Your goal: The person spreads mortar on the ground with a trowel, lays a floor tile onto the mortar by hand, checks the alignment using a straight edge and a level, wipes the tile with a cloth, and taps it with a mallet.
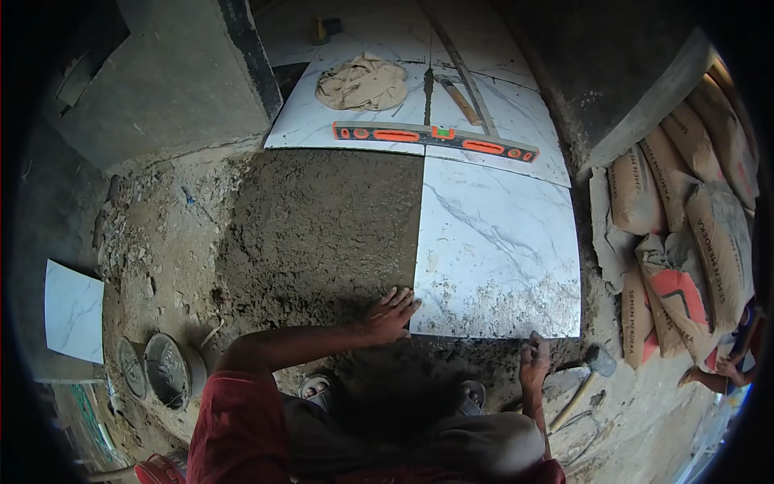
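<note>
A white, grey-veined floor tile (500, 234) lies in front of me, its near part speckled with mortar. My left hand (393, 316) is at the tile's near left corner, fingers stretched out and apart over the edge of the mortar. At the near edge, toward the right corner, my right hand (533, 361) has its fingers bent against the tile's rim; their undersides are hidden. Wet mortar bed (322, 226) spreads left of the tile. Beyond it, an orange and grey spirit level (435, 139) rests across the farther tiles.
A cloth (363, 82), a hammer (458, 100) and a long metal bar (468, 73) lie on the far tiles. Cement bags (693, 210) are stacked right, near another person's hand (730, 371). Buckets (169, 371) and a leaning tile (74, 310) stand left; a mallet (599, 360) lies right.
</note>
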The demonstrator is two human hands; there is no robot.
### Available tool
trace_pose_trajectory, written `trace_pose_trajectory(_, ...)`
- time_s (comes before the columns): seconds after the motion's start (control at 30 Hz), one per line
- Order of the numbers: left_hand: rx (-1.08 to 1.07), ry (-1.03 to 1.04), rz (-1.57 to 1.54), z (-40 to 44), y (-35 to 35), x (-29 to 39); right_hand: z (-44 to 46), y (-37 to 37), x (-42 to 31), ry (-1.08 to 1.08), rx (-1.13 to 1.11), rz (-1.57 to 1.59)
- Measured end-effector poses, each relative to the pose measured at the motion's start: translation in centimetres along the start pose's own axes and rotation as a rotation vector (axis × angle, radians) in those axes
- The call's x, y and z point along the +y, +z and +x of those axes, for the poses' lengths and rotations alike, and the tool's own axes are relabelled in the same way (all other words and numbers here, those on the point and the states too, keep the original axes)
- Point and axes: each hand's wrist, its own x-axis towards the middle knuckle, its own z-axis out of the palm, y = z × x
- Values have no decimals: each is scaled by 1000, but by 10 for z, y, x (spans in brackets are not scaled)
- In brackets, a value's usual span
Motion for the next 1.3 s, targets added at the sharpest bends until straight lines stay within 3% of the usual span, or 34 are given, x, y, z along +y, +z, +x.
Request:
trace_pose_trajectory(0.17, -33, -10, 2, 1, -5, 2, -18, 41, -49, 36, -308, 127)
trace_pose_trajectory(0.23, -39, -35, -19, 2, -8, 3, 0, 69, -65, -203, -266, 242)
trace_pose_trajectory(0.3, -51, -49, -38, 3, -15, 6, 13, 85, -104, 180, -382, 491)
trace_pose_trajectory(0.37, 100, -101, -167, 6, -30, 13, 27, 106, -120, 354, -438, 792)
trace_pose_trajectory(0.4, 125, -108, -238, 9, -55, 25, 34, 112, -129, 359, -425, 787)
trace_pose_trajectory(0.43, 121, -97, -239, 12, -76, 37, 39, 117, -139, 535, -493, 992)
trace_pose_trajectory(0.47, 200, 58, -226, 15, -94, 46, 44, 117, -146, 710, -561, 1200)
trace_pose_trajectory(0.5, 280, 208, -210, 17, -102, 51, 49, 113, -153, 710, -559, 1205)
trace_pose_trajectory(0.57, 270, 295, -179, 20, -92, 44, 60, 96, -179, 885, -675, 1640)
trace_pose_trajectory(0.63, 152, 358, 46, 24, -76, 23, 73, 61, -205, 822, -641, 1605)
trace_pose_trajectory(0.7, 141, 247, 63, 24, -79, 2, 80, 41, -203, 354, -525, 1296)
trace_pose_trajectory(0.8, -145, -50, 77, 21, -110, -34, 103, 15, -199, 271, -490, 1139)
trace_pose_trajectory(0.9, -186, -282, -66, 35, -126, -83, 123, 10, -246, 299, -560, 735)
trace_pose_trajectory(0.93, -242, -331, -21, 42, -139, -99, 133, 17, -250, 287, -584, 732)
trace_pose_trajectory(0.97, -296, -383, 24, 50, -158, -113, 148, 26, -249, 107, -747, 461)
trace_pose_trajectory(1.0, -262, -488, 0, 52, -176, -126, 164, 36, -255, -85, -892, 185)
trace_pose_trajectory(1.03, -229, -594, -26, 52, -190, -137, 177, 46, -271, -110, -919, 185)
trace_pose_trajectory(1.1, 63, -727, -222, 42, -218, -142, 200, 65, -305, -294, -1049, -253)
trace_pose_trajectory(1.17, 387, -749, -407, 41, -206, -154, 227, 101, -292, -552, -997, -516)
trace_pose_trajectory(1.3, 350, -700, -397, 5, -179, -171, 253, 148, -279, -508, -958, -894)
